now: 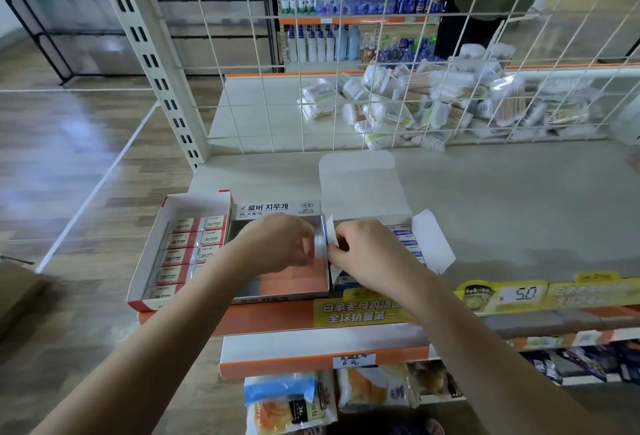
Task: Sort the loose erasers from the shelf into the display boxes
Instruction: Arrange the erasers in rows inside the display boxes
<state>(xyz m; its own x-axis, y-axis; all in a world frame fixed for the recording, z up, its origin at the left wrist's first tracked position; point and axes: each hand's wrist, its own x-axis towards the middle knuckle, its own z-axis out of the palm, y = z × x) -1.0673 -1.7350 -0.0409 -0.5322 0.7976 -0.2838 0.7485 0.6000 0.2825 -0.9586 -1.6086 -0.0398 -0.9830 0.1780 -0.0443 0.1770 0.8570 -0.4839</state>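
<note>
The left hand (pixel 282 244) and the right hand (pixel 363 247) meet over the wall between the middle box (pixel 277 287) and the right box (pixel 372 233). The left hand's fingers curl around a small eraser (pixel 319 244) with a blue edge, held upright at that wall. The right hand pinches the white side flap (pixel 330 232) of the right box just beside it. Three display boxes sit side by side at the front of the shelf (pixel 502 199). The red-trimmed left box (pixel 180 251) holds rows of 2B erasers. The right box, lid raised, holds blue-labelled erasers (pixel 407 238). Behind a wire grid (pixel 346 53), packets of cotton swabs (pixel 433 105) lie heaped.
</note>
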